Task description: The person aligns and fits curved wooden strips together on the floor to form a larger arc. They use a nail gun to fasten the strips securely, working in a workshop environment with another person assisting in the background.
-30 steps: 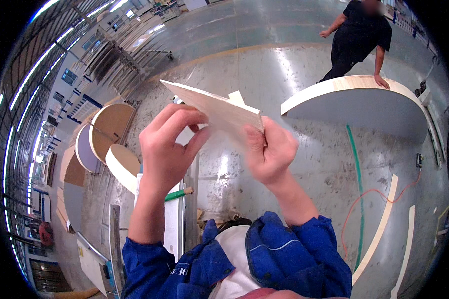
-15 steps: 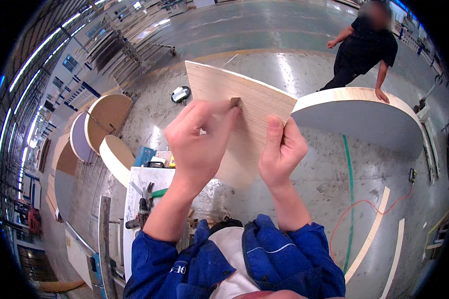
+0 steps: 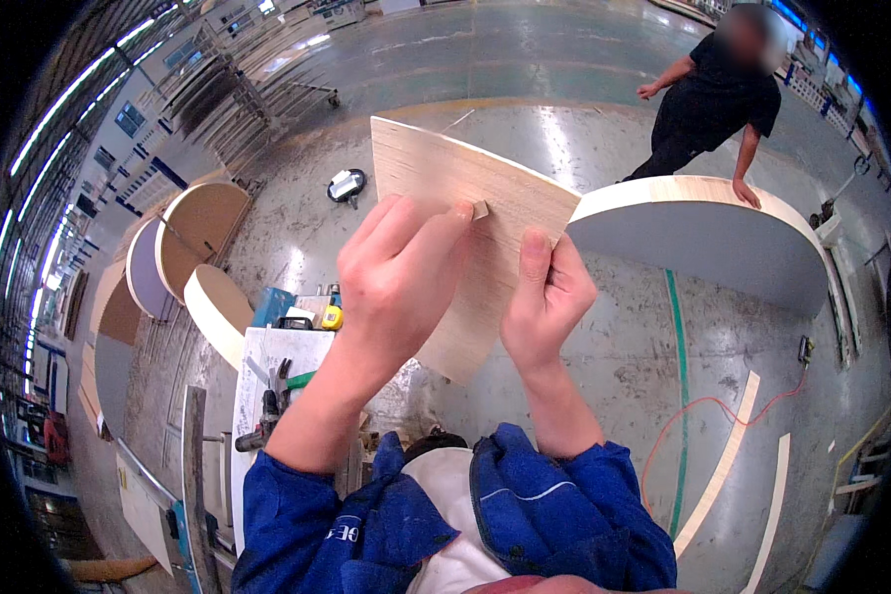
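Observation:
A thin pale wooden board point(image 3: 517, 203) is held up in front of me, tilted. My right hand point(image 3: 547, 302) grips its right edge, with the thumb pressed on the near face. Against the same face, my left hand point(image 3: 396, 277) pinches a small flat brownish piece point(image 3: 481, 210) between thumb and fingertips. Most of that piece is covered by the fingers, so its kind is unclear. The left hand also hides part of the board's left side.
To the right, a co-worker point(image 3: 718, 104) rests a hand on a large curved panel point(image 3: 703, 233). At my left, a white worktop point(image 3: 257, 376) bears a drill point(image 3: 265, 421) and a tape measure point(image 3: 333, 317). Wooden strips point(image 3: 728, 455) and a red cord point(image 3: 703, 401) lie on the floor.
My left fingertips and the small piece have shifted slightly right and down across the board. The right hand keeps its grip. The whole view has shifted slightly.

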### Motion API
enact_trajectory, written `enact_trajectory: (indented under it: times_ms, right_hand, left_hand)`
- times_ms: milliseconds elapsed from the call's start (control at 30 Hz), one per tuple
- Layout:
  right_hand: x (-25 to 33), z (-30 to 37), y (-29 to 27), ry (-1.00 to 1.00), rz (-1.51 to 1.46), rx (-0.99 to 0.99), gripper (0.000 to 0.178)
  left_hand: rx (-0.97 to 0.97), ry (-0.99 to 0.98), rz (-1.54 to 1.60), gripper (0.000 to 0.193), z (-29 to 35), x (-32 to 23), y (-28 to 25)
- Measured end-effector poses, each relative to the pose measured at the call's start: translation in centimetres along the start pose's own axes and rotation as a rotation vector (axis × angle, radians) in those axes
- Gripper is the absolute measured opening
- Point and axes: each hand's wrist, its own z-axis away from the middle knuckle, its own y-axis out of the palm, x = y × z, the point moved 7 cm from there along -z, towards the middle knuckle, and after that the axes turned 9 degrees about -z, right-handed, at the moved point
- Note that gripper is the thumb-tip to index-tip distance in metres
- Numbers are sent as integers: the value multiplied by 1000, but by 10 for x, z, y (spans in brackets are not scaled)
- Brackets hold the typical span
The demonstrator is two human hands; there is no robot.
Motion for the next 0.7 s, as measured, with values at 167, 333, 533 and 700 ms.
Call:
enact_trajectory:
  times_ms: [167,333,533,700]
  right_hand:
    - [-4,-3,1,35,-64,24,35]
    - [-15,-14,-4,69,-150,31,36]
    - [-31,-15,-14,81,-182,73,33]
    - [-23,-11,-8,126,-179,69,29]
  left_hand:
    - [-18,-274,227,11,12,27,-15]
    - [-66,-311,269,13,27,38,-20]
    - [92,-380,377,13,27,25,-10]
    - [105,-405,309,19,26,17,4]
